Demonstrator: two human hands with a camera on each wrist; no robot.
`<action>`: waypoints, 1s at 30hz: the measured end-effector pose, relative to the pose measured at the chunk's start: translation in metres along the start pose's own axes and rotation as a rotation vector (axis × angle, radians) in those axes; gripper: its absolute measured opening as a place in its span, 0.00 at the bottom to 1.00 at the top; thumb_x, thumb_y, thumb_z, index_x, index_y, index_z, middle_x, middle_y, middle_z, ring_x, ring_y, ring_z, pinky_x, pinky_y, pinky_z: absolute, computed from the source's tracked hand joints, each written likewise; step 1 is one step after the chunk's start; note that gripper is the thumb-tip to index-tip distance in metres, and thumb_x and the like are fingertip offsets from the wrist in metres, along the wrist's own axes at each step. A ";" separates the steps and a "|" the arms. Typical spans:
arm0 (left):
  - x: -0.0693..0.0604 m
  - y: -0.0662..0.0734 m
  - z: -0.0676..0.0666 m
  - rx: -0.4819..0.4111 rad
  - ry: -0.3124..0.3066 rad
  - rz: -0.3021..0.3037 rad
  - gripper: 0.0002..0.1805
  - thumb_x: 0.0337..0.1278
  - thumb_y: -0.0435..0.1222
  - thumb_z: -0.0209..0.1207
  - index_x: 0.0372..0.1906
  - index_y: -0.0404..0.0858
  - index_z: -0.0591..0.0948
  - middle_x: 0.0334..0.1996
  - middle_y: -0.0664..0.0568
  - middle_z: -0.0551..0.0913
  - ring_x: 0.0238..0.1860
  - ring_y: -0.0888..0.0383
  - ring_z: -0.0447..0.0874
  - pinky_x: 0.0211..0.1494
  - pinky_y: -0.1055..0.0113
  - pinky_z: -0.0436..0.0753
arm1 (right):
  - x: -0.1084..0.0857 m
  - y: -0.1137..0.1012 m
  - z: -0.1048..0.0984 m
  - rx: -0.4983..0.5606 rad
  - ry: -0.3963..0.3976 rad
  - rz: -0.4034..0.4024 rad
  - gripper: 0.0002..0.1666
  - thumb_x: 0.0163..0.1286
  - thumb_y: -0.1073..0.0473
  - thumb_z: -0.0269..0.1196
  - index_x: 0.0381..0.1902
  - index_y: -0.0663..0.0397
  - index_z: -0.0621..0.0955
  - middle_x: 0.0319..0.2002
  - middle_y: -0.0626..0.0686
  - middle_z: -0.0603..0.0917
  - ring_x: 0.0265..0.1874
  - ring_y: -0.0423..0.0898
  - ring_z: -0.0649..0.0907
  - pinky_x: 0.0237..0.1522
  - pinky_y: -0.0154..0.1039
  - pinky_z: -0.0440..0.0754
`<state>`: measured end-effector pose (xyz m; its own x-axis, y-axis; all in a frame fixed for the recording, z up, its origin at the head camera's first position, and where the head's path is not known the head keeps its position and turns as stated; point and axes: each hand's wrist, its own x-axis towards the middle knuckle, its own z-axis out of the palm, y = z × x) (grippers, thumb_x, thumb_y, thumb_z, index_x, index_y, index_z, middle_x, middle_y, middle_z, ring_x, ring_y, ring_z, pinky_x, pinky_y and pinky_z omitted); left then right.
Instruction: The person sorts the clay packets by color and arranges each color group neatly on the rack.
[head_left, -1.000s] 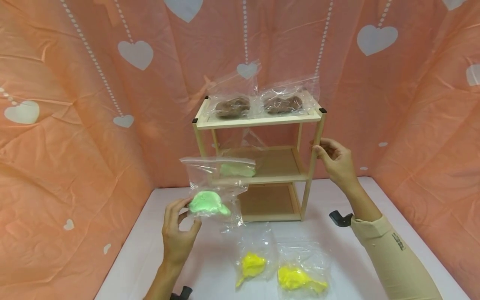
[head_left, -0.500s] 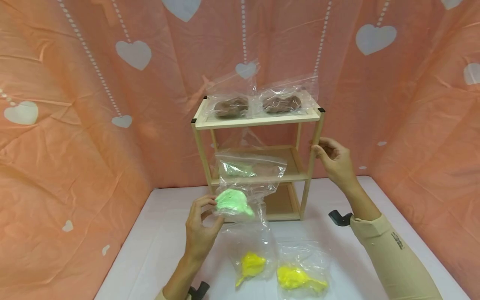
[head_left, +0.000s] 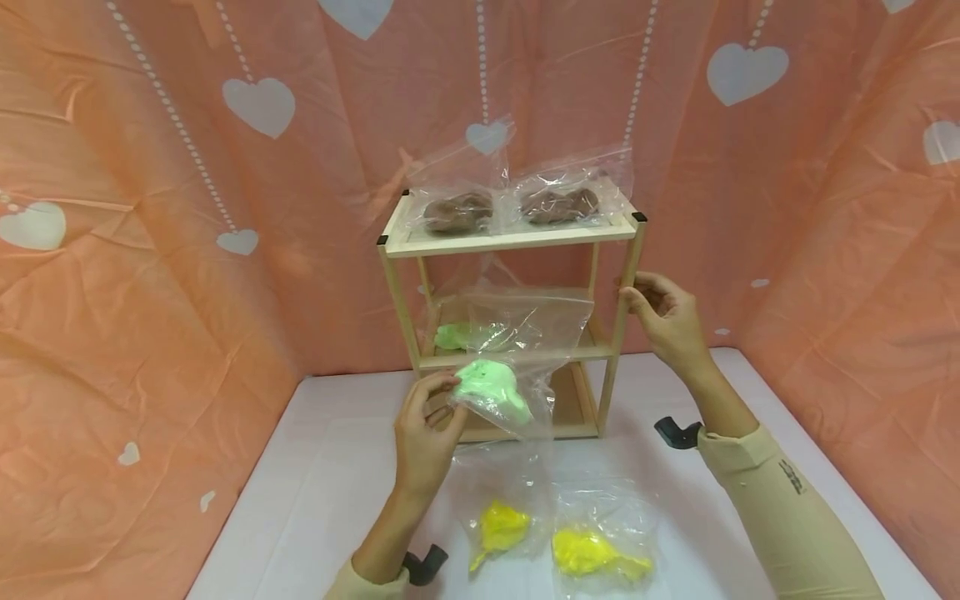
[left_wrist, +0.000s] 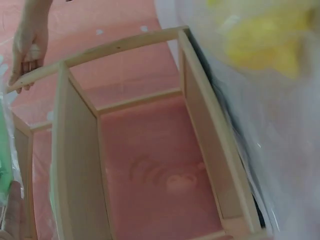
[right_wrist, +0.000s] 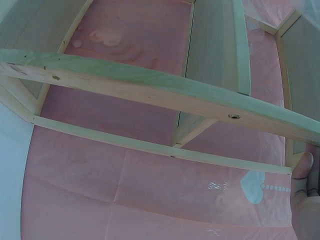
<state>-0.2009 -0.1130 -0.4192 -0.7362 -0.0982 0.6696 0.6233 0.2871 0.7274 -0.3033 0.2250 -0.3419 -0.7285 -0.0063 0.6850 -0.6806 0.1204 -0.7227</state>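
Note:
My left hand (head_left: pixel 423 442) pinches the lower left corner of a clear zip bag of light green clay (head_left: pixel 491 387), held up before the middle level of a small wooden shelf rack (head_left: pixel 517 242). In the left wrist view, a strip of that green bag (left_wrist: pixel 5 155) shows at the left edge, beside my fingertips (left_wrist: pixel 13 207). My right hand (head_left: pixel 671 325) holds the rack's front right post (head_left: pixel 624 321) between thumb and fingers. Another bag of green clay (head_left: pixel 452 336) lies on the middle shelf at the left, partly hidden behind the held bag.
Two bags of brown clay, left (head_left: pixel 457 213) and right (head_left: pixel 558 206), lie on the top shelf. Two bags of yellow clay, left (head_left: pixel 502 527) and right (head_left: pixel 600 556), lie on the white table (head_left: pixel 300 492) before the rack. Pink cloth (head_left: pixel 337 167) encloses the table.
My left hand has carried the green clay bag rightward and slightly up, from the rack's left side to before its middle shelf. The right hand has stayed on the post.

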 end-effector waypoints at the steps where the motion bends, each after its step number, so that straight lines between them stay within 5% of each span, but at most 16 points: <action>1: 0.001 0.001 0.002 -0.016 -0.002 -0.018 0.22 0.60 0.17 0.68 0.57 0.33 0.83 0.58 0.45 0.84 0.59 0.50 0.83 0.56 0.64 0.90 | 0.000 0.000 0.000 0.001 0.001 0.001 0.14 0.80 0.70 0.63 0.54 0.81 0.82 0.41 0.45 0.91 0.38 0.36 0.86 0.43 0.26 0.86; 11: 0.009 0.005 0.019 -0.099 -0.019 -0.069 0.20 0.62 0.20 0.69 0.58 0.30 0.83 0.58 0.41 0.83 0.61 0.45 0.81 0.57 0.61 0.89 | 0.000 -0.002 0.002 -0.017 0.010 0.003 0.12 0.78 0.74 0.62 0.54 0.78 0.83 0.39 0.43 0.91 0.37 0.36 0.85 0.42 0.26 0.85; 24: 0.029 0.000 0.038 -0.092 0.075 -0.016 0.17 0.64 0.22 0.70 0.56 0.34 0.85 0.57 0.43 0.83 0.59 0.48 0.83 0.55 0.62 0.90 | 0.000 -0.001 0.002 -0.019 0.010 0.006 0.12 0.78 0.74 0.62 0.54 0.78 0.83 0.41 0.49 0.92 0.38 0.36 0.86 0.43 0.26 0.85; 30: 0.043 -0.002 0.049 -0.084 0.115 -0.009 0.15 0.63 0.23 0.72 0.53 0.31 0.86 0.54 0.41 0.83 0.57 0.47 0.85 0.55 0.64 0.90 | 0.000 -0.001 0.001 -0.027 0.012 0.002 0.12 0.79 0.72 0.62 0.54 0.79 0.83 0.40 0.44 0.91 0.38 0.36 0.86 0.43 0.26 0.85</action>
<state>-0.2466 -0.0715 -0.3987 -0.7098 -0.2102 0.6723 0.6401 0.2056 0.7402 -0.3027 0.2236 -0.3415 -0.7289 0.0063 0.6846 -0.6765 0.1471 -0.7216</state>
